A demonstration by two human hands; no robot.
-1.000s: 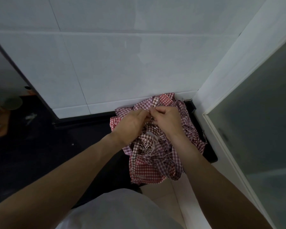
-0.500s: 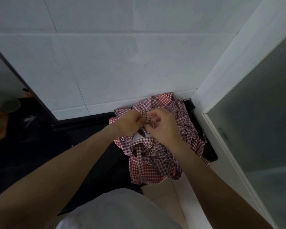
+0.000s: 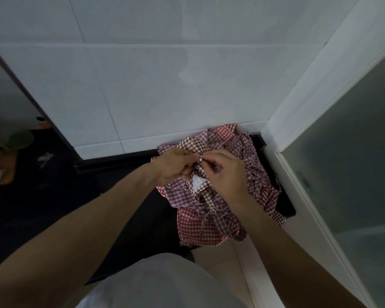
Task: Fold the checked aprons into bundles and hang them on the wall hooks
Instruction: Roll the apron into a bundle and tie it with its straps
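A heap of checked aprons [image 3: 207,227] in red, maroon and brown checks lies on a dark counter [image 3: 125,196] against the tiled wall. On top sits a brown-checked apron [image 3: 192,145] with a white label showing. My left hand [image 3: 173,164] and my right hand [image 3: 227,174] meet above the heap, and both pinch a thin brown-checked strap [image 3: 200,160] between fingertips. The strap runs down under my right hand into the pile. No wall hooks are in view.
A white tiled wall [image 3: 165,85] rises right behind the heap. A white door frame [image 3: 309,103] with a frosted glass panel [image 3: 353,163] stands at the right. The counter's right end stops near the frame. Dim objects lie at the far left [image 3: 13,141].
Both hands have stayed over the heap, working the strap between fingertips. The brown-checked fabric near the wall now shows more above my left hand.
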